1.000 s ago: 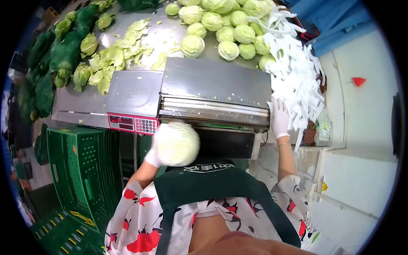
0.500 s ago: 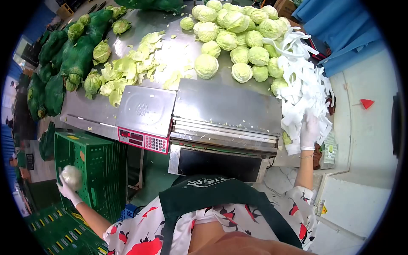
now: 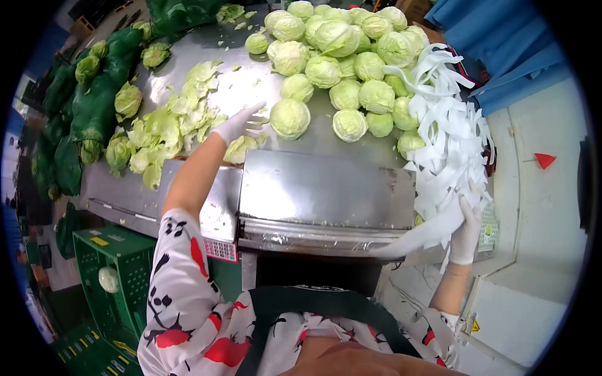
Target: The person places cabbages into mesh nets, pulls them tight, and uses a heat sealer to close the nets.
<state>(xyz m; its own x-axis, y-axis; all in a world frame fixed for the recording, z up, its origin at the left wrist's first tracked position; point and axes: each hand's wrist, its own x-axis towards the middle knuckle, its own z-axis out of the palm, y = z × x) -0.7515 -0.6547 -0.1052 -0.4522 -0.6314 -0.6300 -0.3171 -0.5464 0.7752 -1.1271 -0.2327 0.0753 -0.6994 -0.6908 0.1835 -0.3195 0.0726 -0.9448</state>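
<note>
The left hand (image 3: 240, 123), empty with fingers spread, hangs near a round, pale-green cabbage (image 3: 290, 119) on the metal worktop (image 3: 248, 84); a broad, cupped palm should suit its smooth, bulky curve. The right hand (image 3: 465, 237) pinches a flat, soft-looking white strip (image 3: 433, 232) by a curling heap of strips (image 3: 442, 125).

Metal table (image 3: 237, 89), piled cabbages (image 3: 344, 94), loose leaves (image 3: 164, 128), white strips (image 3: 441, 135), green net sacks (image 3: 95, 113)

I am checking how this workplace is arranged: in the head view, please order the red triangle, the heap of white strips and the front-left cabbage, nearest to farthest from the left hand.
1. Front-left cabbage: just right of the left hand.
2. Heap of white strips: much farther right.
3. Red triangle: rightmost of the three.
</note>
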